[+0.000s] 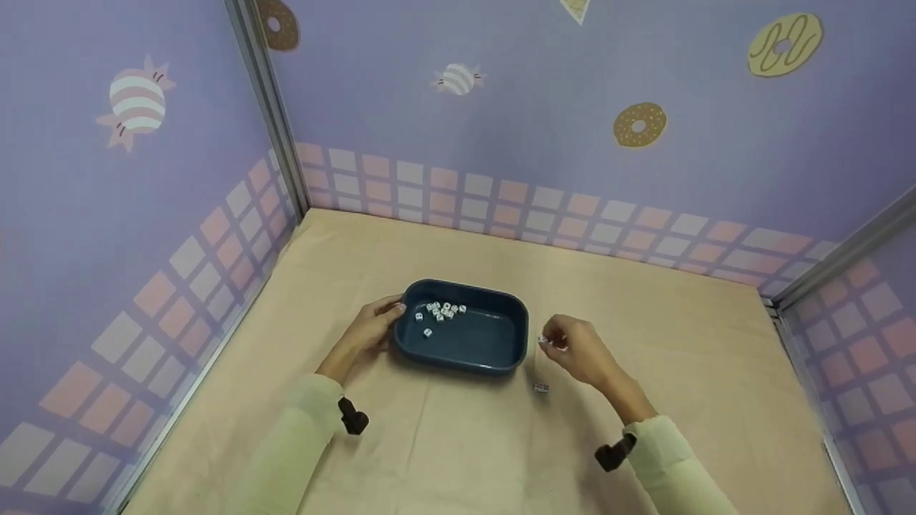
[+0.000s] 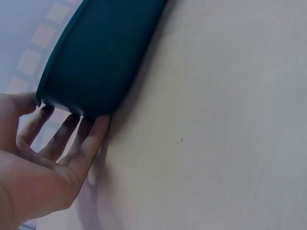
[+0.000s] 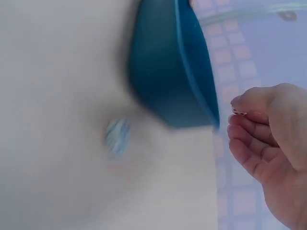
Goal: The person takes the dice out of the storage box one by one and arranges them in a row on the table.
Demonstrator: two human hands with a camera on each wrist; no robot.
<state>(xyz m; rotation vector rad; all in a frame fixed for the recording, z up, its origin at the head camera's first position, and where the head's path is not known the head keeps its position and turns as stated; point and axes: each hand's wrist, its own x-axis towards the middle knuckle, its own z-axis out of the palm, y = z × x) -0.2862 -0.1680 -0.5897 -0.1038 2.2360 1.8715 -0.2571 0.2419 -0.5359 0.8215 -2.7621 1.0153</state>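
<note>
A dark blue rectangular tray [image 1: 465, 365] stands on the cloth, with several white dice [image 1: 440, 311] grouped toward its far left inside. My left hand [image 1: 370, 325] grips the tray's left end. In the left wrist view, its thumb is at the rim and its fingertips [image 2: 103, 120] touch the outer wall. My right hand [image 1: 578, 349] is just off the tray's right end, pinching a white die [image 3: 238, 112] between thumb and fingers. Below that hand, a small cluster of dice [image 1: 542, 388] lies on the cloth, blurred in the right wrist view; their count cannot be told.
Beige cloth [image 1: 458, 443] covers the surface around the tray. Purple panels [image 1: 529, 93] with candy and doughnut pictures wall it in at the back, left and right. Metal posts [image 1: 275, 107] stand at the back corners. Dark wrist devices [image 1: 615, 452] sit by both sleeves.
</note>
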